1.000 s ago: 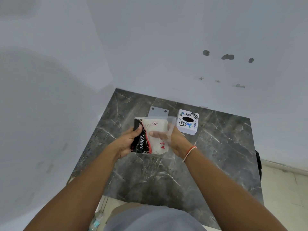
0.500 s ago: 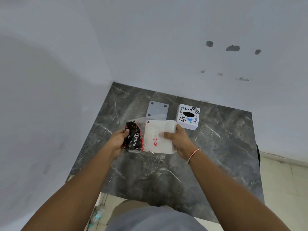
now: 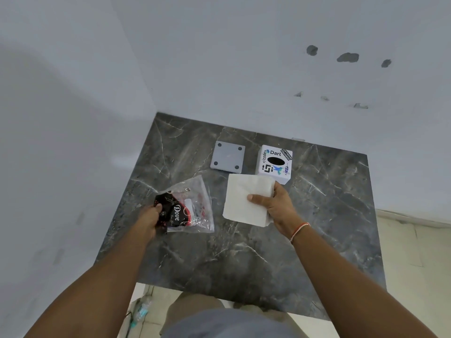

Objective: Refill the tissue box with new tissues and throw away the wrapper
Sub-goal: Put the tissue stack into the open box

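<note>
grey plate (image 3: 228,158) beside tissue box (image 3: 274,164), marble table (image 3: 244,252)

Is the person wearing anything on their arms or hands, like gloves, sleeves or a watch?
No gloves, sleeves or watch show. Both forearms are bare right up to the bottom edge of the picture. The left hand carries nothing on fingers or wrist. The right hand has a thin thread bracelet, orange-red and white, around the wrist. No rings are visible.

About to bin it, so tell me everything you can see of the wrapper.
The wrapper is a crinkled clear plastic bag with a black and red printed panel reading "Dove". It looks empty and flattened. The left hand pinches its left, black end over the dark marble table. It is apart from the tissue stack.
</note>
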